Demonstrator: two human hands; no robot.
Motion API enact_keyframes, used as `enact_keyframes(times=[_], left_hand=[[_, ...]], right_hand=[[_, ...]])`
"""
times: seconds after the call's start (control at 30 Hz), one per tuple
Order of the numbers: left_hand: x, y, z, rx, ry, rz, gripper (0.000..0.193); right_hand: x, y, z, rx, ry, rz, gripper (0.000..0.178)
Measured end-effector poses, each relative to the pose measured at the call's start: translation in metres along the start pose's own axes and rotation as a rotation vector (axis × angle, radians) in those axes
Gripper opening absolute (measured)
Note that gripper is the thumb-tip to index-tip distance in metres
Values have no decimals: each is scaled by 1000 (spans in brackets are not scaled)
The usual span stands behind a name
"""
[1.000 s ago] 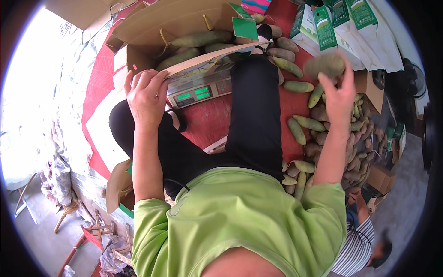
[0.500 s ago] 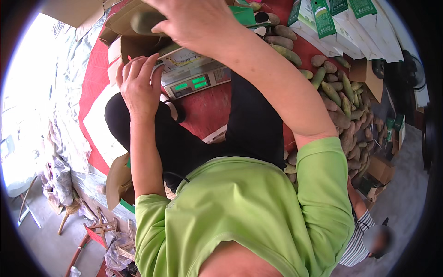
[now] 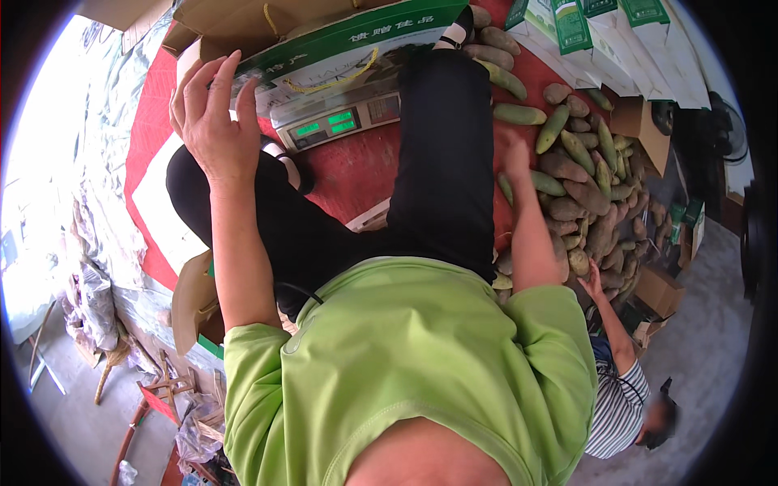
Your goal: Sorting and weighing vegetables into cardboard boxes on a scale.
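My left hand [image 3: 212, 121] rests against the left corner of a green and white carton [image 3: 348, 57], its fingers stretched and the thumb apart. This carton has yellow cord handles and raised brown flaps. It stands on a digital scale [image 3: 344, 121] with lit green displays, between my legs. My right hand [image 3: 512, 154] is at the left side of a heap of oblong root vegetables [image 3: 585, 196], green and earthy brown, possibly radishes. Motion smears its fingers, so whether they hold anything cannot be made out. A green root vegetable [image 3: 519, 114] lies just above that hand.
Several white and green cartons [image 3: 583, 40] stand at the upper right. A co-worker in a striped shirt [image 3: 620, 405] reaches a hand [image 3: 594, 281] to the heap. An open brown carton [image 3: 194, 300] sits left of my hip. Red sheeting [image 3: 356, 170] covers the floor.
My right hand has swung from above the carton to the vegetables on the right. The dark oblong vegetable by that hand is out of sight. The co-worker's arm now reaches the heap.
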State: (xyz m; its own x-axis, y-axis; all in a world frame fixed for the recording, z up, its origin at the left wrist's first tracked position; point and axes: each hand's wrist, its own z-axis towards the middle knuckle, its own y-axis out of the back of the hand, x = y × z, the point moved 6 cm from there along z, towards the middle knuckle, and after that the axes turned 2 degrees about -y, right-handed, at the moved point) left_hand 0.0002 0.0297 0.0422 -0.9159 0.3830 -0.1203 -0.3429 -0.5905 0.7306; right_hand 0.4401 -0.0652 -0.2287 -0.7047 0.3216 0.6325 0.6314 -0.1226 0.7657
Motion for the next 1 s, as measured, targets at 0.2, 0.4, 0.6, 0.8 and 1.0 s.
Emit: enact_keyframes(times=[0.2, 0.4, 0.6, 0.8, 1.0], left_hand=[[-3, -11, -4, 5, -26, -16, 33], [-6, -13, 0, 17, -35, -10, 31], [-9, -14, 2, 18, -33, -28, 29], [-8, -6, 3, 42, -26, 7, 25], [6, -4, 4, -18, 87, -111, 30]], right_hand=[[-132, -120, -105, 257, -394, 42, 21], [-97, -88, -127, 256, -414, 148, 21], [-88, -81, -134, 250, -418, 273, 21], [-101, -65, -134, 196, -435, 387, 22], [-96, -70, -91, 176, -363, 530, 22]])
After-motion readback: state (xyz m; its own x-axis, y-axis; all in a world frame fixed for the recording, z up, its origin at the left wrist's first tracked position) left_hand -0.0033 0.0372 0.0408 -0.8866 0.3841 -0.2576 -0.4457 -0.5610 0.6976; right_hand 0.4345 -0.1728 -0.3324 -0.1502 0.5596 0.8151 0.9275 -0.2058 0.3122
